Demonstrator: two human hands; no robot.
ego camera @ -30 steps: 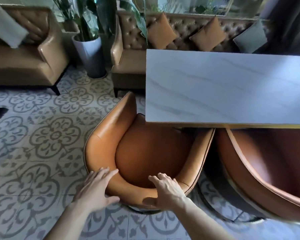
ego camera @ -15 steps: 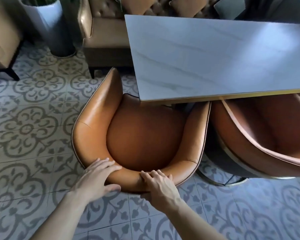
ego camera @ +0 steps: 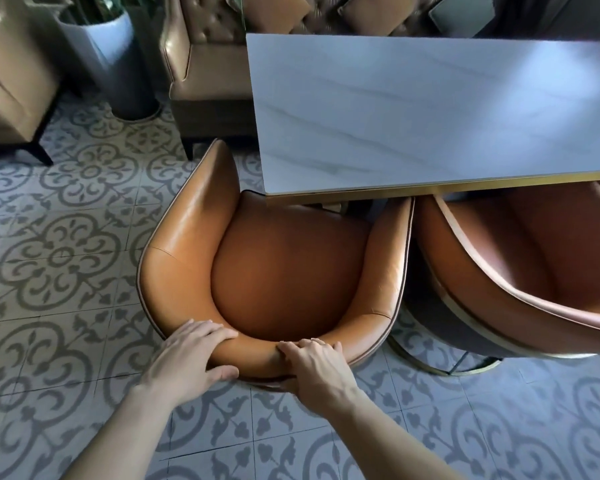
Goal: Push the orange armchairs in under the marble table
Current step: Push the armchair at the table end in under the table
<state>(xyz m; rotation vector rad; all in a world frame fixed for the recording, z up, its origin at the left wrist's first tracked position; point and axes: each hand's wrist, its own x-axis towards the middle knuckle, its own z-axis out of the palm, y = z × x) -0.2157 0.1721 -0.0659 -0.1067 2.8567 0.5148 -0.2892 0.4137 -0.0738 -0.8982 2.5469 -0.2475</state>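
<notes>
An orange armchair (ego camera: 284,271) stands in front of me, its seat front tucked just under the near left corner of the marble table (ego camera: 430,112). My left hand (ego camera: 187,358) grips the top of its backrest on the left, fingers over the rim and thumb behind. My right hand (ego camera: 316,368) grips the same backrest near the middle. A second orange armchair (ego camera: 520,265) stands to the right, partly under the table's gold-edged front and touching the first chair's right arm.
A tan tufted sofa (ego camera: 201,64) with cushions runs behind the table. A white planter (ego camera: 111,64) stands at the back left, beside another tan armchair (ego camera: 11,84). Patterned tile floor (ego camera: 59,258) spreads to the left and behind me.
Both hands have closed onto the backrest, fingers now curled over its rim. The chair has slid a little further under the table and the view has tilted down.
</notes>
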